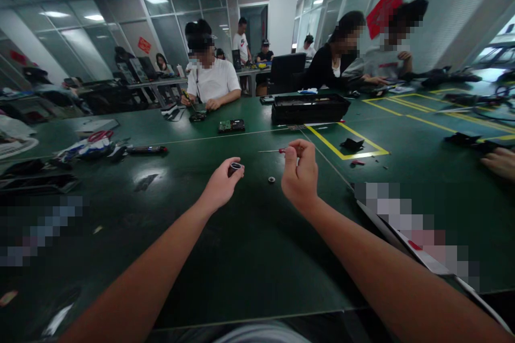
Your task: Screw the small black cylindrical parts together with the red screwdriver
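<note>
My left hand (222,183) is wrapped round a small dark cylinder (234,169) whose round, light-rimmed end faces up. My right hand (301,174) pinches a thin screwdriver (282,150) by its red handle, and the metal shaft points left, above the table. On the green table (241,257), between my two hands, lies a small round metal part (271,179). Neither hand touches that part.
A green circuit board (232,126) and a long black tray (309,108) stand further back. A black piece (352,143) lies inside yellow tape at right. Pens and red scissors (100,136) are at left. A person (213,80) works opposite.
</note>
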{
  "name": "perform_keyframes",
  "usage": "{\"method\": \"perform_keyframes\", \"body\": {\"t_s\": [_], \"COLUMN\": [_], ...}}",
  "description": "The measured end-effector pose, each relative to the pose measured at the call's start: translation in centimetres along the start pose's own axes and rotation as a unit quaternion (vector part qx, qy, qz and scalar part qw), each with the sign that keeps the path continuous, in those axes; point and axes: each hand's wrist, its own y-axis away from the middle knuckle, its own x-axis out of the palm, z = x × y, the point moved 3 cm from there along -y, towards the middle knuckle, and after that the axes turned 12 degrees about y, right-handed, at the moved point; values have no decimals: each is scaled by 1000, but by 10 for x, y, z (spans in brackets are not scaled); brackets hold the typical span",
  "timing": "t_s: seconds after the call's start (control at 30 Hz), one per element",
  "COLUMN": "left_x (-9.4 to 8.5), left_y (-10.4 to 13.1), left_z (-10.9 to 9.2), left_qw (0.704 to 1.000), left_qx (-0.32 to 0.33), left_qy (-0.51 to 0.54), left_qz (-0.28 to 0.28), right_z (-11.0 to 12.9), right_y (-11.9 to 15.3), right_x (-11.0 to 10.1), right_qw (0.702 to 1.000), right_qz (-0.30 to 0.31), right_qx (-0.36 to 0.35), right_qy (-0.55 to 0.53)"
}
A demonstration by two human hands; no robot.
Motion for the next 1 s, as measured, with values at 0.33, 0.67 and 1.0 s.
{"method": "perform_keyframes", "body": {"t_s": [0.33,0.67,1.0], "left_x": [56,85,46], "left_y": [-6,-40,-28], "left_z": [-25,-13,-8], "left_qw": [946,884,965], "left_qx": [16,37,14], "left_qy": [-280,-410,-216], "left_qz": [163,224,149], "right_z": [0,-1,-1], "right_y": [1,1,1], "right_x": [0,1,1], "right_qw": [999,999,1000], "right_qz": [-39,-27,-21], "right_qx": [-36,-41,-19], "right_qy": [-3,6,-9]}}
